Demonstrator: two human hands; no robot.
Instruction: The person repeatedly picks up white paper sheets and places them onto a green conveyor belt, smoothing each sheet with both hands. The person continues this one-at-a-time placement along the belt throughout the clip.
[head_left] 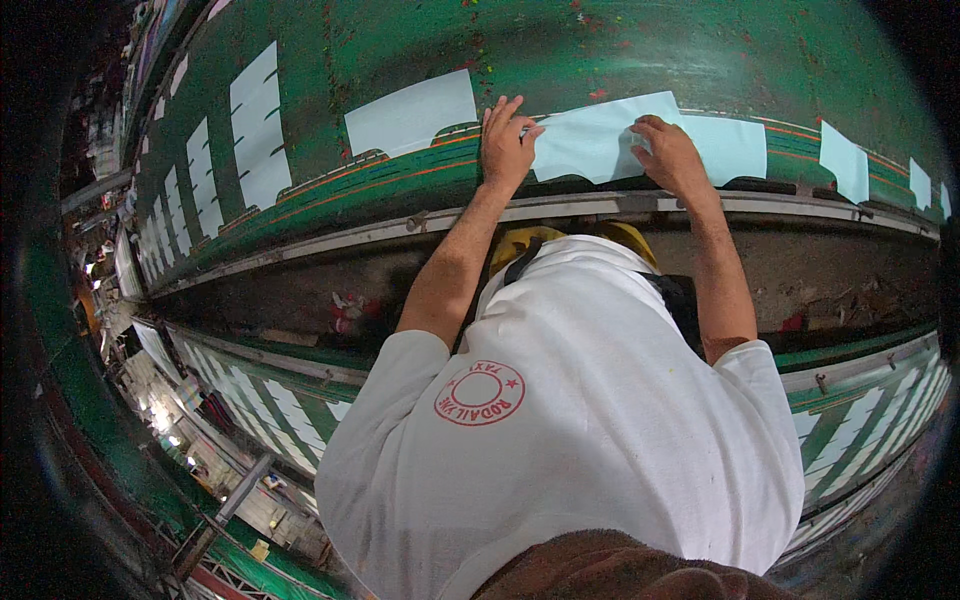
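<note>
Pale-blue cloth (590, 140), prob. light & floppy, best held by corners; one's seemingly pinched by left hand (507, 155), right hand (672, 158) half-curled, hold can't be told tbh.

Wearer, seen from above: white short-sleeved shirt (610, 390), loose and creased lengthwise down the trunk; round red print (480, 393) on the left of the chest, built of two rings, with lettering and small stars set between them; wide left sleeve (385, 380) and right sleeve (752, 375), both plain white, ending around the elbow; forearms and hands bare; yellow cloth (520, 241) at the waist, with a dark strap (522, 262) beside it; brown, soft-looking material (630, 572) nearest the viewpoint, its kind unclear.
</note>
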